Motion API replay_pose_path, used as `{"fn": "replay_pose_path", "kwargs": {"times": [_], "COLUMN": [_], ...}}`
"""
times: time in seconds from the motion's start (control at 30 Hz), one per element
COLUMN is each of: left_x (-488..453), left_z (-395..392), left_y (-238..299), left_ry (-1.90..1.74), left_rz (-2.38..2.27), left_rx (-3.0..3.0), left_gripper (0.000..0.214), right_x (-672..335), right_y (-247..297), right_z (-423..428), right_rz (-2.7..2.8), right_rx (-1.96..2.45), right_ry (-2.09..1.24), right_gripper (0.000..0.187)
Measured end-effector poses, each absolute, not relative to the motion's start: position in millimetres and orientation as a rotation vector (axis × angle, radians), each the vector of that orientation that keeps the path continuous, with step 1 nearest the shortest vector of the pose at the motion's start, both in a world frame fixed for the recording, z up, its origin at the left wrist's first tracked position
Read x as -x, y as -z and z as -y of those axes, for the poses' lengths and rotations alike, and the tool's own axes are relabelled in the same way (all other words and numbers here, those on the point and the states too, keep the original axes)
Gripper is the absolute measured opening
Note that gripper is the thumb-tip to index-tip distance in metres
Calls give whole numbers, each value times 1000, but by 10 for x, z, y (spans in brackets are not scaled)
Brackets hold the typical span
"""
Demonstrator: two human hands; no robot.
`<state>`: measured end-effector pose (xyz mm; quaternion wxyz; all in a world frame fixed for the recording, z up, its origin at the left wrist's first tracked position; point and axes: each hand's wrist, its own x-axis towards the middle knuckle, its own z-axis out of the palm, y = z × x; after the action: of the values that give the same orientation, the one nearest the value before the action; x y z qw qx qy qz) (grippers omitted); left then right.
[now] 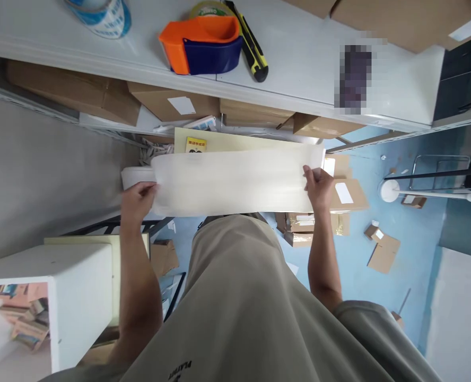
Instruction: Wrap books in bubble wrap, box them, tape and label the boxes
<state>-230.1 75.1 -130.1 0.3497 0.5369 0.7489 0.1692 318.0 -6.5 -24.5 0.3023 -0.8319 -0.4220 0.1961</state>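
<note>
A long sheet of translucent white packing wrap [231, 183] stretches level in front of my body. My left hand [138, 201] pinches its left end, where a white rolled or folded part [134, 175] sticks out. At the opposite end, my right hand [319, 187] grips the sheet between thumb and fingers. Just behind the sheet's upper edge, a small yellow booklet [196, 144] lies on a pale yellow tabletop [239, 140]; the sheet hides the rest of that surface.
Above, a white shelf [299, 63] carries an orange and blue tape dispenser [203, 45], a yellow-black box cutter [251, 45] and a blue-white tape roll [104, 18]. Cardboard boxes [172, 101] fill the level below. A white cabinet [80, 292] stands lower left; cartons [345, 195] are at right.
</note>
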Motion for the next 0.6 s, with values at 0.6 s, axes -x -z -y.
{"fn": "replay_pose_path", "kwargs": {"times": [0.6], "left_x": [242], "left_z": [-342], "left_y": [2321], "left_ry": [240], "left_rz": [-1846], "left_rx": [-1882], "left_gripper": [103], "right_x": [-4538], "right_y": [2470], "right_z": [548], "right_rz": [1178], "right_rx": [2797], "right_ry": [-701], "right_gripper": [50]}}
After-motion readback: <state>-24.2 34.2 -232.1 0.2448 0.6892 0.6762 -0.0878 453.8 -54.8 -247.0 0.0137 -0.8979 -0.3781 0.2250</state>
